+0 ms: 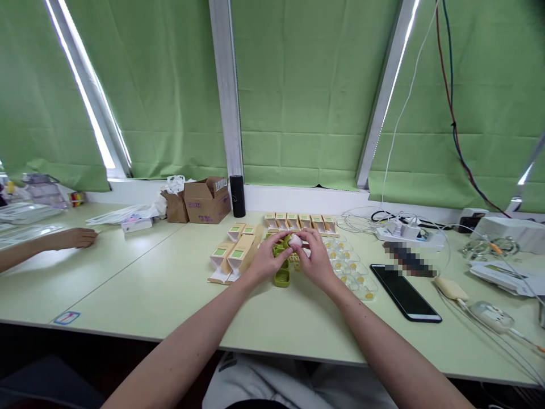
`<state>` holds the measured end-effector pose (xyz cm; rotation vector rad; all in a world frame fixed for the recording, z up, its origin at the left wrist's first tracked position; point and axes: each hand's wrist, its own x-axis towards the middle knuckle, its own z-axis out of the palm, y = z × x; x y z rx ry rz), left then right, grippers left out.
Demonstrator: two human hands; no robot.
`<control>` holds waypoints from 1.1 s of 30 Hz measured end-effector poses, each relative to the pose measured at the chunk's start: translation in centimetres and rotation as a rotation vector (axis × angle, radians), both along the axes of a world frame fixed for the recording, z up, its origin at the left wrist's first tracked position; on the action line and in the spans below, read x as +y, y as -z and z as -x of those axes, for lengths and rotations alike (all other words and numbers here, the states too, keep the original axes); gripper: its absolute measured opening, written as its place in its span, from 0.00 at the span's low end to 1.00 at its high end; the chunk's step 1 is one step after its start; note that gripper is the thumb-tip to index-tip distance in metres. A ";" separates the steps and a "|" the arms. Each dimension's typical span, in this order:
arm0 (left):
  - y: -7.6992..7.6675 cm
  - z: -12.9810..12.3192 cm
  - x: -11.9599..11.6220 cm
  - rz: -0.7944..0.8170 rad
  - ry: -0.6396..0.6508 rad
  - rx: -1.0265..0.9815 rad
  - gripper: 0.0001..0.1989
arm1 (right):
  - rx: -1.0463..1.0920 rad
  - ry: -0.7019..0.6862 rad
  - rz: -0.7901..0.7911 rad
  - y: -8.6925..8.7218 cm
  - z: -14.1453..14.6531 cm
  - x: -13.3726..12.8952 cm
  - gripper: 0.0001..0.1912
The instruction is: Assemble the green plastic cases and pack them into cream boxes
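Note:
My left hand and my right hand meet over the middle of the table, fingers closed around a small white rounded object. A green part shows right beside it, between my hands; whether the two are joined I cannot tell. Below my fingers stands a small olive-green open container, partly hidden by my left hand. Small yellow pieces lie behind my hands. To the right is a clear plastic tray with yellow spots in its cups. Left of my hands are open cardboard boxes with green labels.
A row of similar boxes stands behind my hands. At right lie a black phone, a power strip and tangled cables. A brown carton and black cylinder stand at the back. Another person's hand rests at far left.

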<state>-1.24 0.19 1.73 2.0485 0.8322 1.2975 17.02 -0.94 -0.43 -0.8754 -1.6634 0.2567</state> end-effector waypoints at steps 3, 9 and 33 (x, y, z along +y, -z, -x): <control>0.1 -0.3 0.2 0.073 0.037 -0.038 0.27 | 0.041 -0.015 0.045 -0.2 0.1 -0.1 0.13; 0.7 -0.7 1.1 0.160 0.080 -0.117 0.28 | 0.113 0.010 0.123 -0.4 0.5 -0.3 0.16; 1.5 -0.1 2.8 0.170 0.053 -0.475 0.33 | 0.980 -0.443 0.569 -1.5 -1.3 0.7 0.26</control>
